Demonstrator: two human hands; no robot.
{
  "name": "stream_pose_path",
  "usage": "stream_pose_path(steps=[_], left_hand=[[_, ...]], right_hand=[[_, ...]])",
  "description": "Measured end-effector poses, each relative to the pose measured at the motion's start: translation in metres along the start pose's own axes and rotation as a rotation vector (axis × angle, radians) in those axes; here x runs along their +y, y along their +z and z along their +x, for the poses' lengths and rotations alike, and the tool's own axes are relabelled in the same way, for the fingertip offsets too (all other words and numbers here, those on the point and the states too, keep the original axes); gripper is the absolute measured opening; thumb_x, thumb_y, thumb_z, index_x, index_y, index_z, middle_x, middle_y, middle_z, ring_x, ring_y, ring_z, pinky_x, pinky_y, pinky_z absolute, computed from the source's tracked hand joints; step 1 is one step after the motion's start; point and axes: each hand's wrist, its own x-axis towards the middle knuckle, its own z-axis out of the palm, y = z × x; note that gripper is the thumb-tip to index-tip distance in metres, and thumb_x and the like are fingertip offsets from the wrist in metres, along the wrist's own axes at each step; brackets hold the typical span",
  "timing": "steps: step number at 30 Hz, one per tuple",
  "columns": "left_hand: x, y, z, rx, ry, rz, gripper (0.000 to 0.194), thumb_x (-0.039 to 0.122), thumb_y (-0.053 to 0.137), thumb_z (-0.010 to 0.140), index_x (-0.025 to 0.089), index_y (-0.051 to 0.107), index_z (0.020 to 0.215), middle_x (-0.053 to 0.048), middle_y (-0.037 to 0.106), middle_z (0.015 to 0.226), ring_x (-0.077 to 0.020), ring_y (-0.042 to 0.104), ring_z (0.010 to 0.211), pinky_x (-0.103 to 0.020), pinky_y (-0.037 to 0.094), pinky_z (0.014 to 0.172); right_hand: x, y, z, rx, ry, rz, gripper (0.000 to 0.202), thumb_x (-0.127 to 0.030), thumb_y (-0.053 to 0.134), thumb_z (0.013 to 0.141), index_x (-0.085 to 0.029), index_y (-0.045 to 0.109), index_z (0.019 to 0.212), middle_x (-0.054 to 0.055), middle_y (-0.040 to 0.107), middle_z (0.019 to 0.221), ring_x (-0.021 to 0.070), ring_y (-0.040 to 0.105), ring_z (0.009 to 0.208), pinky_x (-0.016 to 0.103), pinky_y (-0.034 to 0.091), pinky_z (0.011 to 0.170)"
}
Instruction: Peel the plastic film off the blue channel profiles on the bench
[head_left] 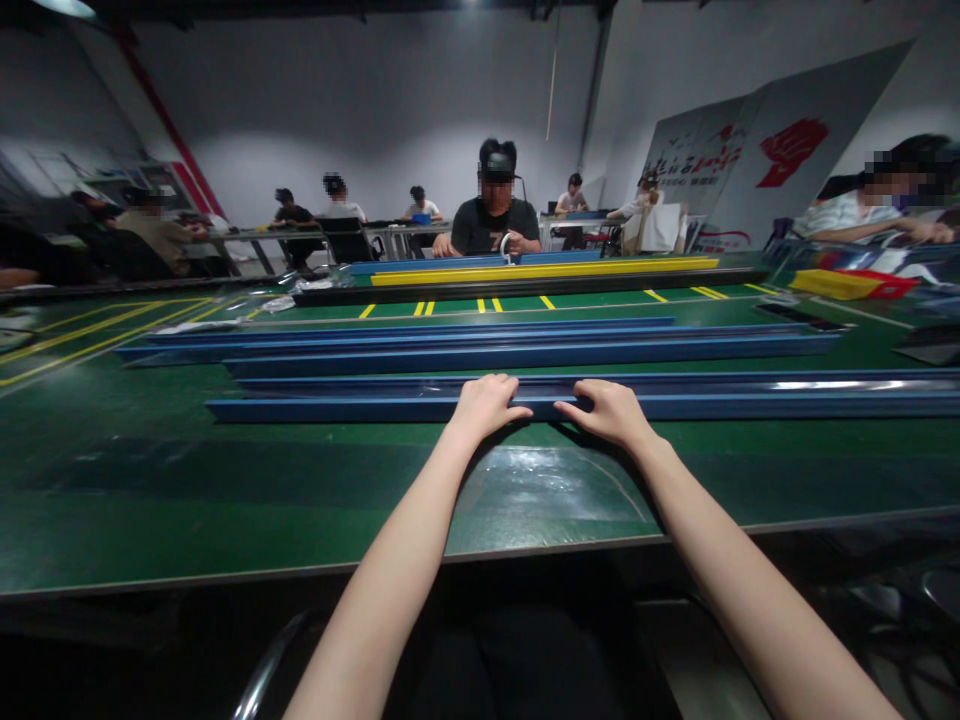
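A long blue channel-shaped strip (337,409) lies across the green table, nearest to me. My left hand (489,402) grips it near the middle, thumb on the near wall and fingers over the far side. To the right, my right hand (606,408) grips the same strip in the same way, its thumb pointing toward the left one. A short stretch of strip shows between the two hands. Inside the channel, on the right, something shiny and clear reflects light. More blue strips (525,350) lie just beyond, parallel to it.
Farther back are a yellow strip (547,272) and a black strip (525,288). A yellow tray (836,284) and a dark flat device (801,316) are at the right. A person (495,215) sits across the table; another person sits at the right.
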Motion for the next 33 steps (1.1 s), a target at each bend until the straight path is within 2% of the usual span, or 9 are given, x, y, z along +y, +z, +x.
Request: stream_pose_path(steps=[22, 33], left_hand=[[-0.0006, 0.0006, 0.0002, 0.026, 0.016, 0.021, 0.033, 0.052, 0.054, 0.074, 0.020, 0.052, 0.078, -0.001, 0.062, 0.085, -0.0170, 0.056, 0.081, -0.024, 0.038, 0.060], [-0.0003, 0.0006, -0.0003, 0.012, 0.017, -0.006, 0.032, 0.051, 0.054, 0.075, 0.019, 0.052, 0.080, -0.002, 0.061, 0.086, -0.0174, 0.056, 0.081, -0.025, 0.039, 0.063]], right_hand=[[-0.0002, 0.0009, 0.0002, -0.013, 0.036, -0.005, 0.042, -0.058, 0.040, 0.077, -0.020, 0.055, 0.065, 0.003, 0.064, 0.072, 0.0164, 0.057, 0.069, 0.024, 0.029, 0.056], [0.0001, 0.0015, 0.0008, -0.040, 0.047, -0.016, 0.043, -0.058, 0.039, 0.077, -0.020, 0.057, 0.068, 0.005, 0.065, 0.075, 0.0168, 0.056, 0.071, 0.024, 0.028, 0.056]])
